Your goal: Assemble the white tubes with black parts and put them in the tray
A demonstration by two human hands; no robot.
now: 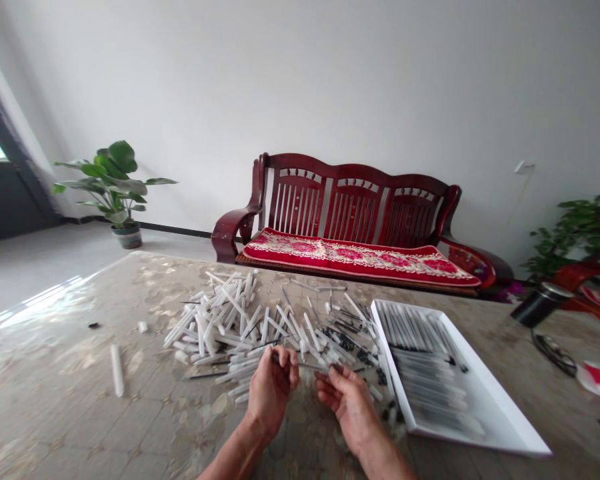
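Above the table's near middle, my left hand [273, 388] and my right hand [349, 399] face each other. A slim pen-like tube [308, 365], dark at its left end and paler at the right, spans the gap between them. The fingers of my left hand curl round the dark end, while my right thumb and fingers pinch the other end. Just beyond lies a heap of white translucent tubes [230, 320]. Thin dark sticks and small black parts [350, 343] are scattered right of the heap. Finished-looking pen-like tubes [413, 323] lie in rows inside a shallow white box [500, 417].
One loose white tube [117, 371] and a small white piece [143, 327] lie on the patterned tablecloth [80, 413] at left. A black cylinder [541, 305] and dark glasses-like object [554, 353] are at right. Behind stands a red wooden bench [355, 207].
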